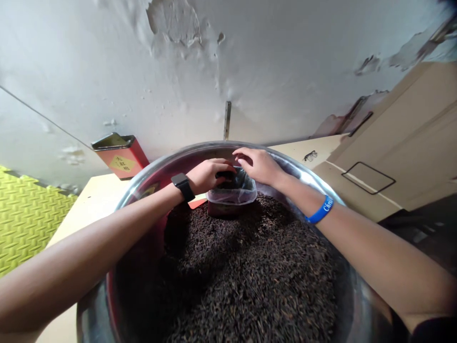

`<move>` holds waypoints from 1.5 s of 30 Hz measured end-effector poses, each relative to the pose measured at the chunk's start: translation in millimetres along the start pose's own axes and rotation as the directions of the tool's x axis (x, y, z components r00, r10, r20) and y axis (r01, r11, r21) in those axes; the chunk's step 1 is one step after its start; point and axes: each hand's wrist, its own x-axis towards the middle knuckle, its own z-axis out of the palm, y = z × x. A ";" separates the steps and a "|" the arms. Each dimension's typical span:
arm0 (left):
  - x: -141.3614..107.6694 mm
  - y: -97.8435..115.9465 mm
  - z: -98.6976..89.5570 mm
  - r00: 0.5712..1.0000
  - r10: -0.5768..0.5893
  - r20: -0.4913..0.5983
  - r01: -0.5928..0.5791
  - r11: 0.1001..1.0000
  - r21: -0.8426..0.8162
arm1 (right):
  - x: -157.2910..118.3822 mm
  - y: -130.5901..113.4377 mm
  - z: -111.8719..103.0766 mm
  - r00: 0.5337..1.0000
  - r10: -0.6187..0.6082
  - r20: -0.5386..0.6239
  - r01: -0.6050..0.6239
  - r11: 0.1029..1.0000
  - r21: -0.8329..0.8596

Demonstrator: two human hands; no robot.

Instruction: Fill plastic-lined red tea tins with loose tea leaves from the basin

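A small dark red tin [224, 209], lined with a clear plastic bag [246, 193], stands on loose dark tea leaves [264, 267] inside a large round metal drum [171, 155]. My left hand [210, 174], with a black watch on its wrist, reaches over the bag's mouth. Its fingers curl around something dark that I cannot make out. Across the opening, my right hand [259, 164] hovers at the far right side of the bag, fingers bent and thumb apart, with nothing seen in it. A blue wristband circles that forearm. Shadow hides the bag's inside.
An open red and yellow tin [123, 157] stands on the pale table [91, 193] left of the drum. At the right are a cardboard box [392, 143] and a pair of glasses [310, 156]. A peeling wall [200, 81] rises behind; yellow foam matting [28, 214] lies left.
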 end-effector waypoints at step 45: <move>-5.4 0.6 -27.1 0.948 -0.302 -0.100 0.295 0.952 -0.084 | 0.4 -15.6 13.0 0.852 -0.080 0.517 0.075 0.997 0.031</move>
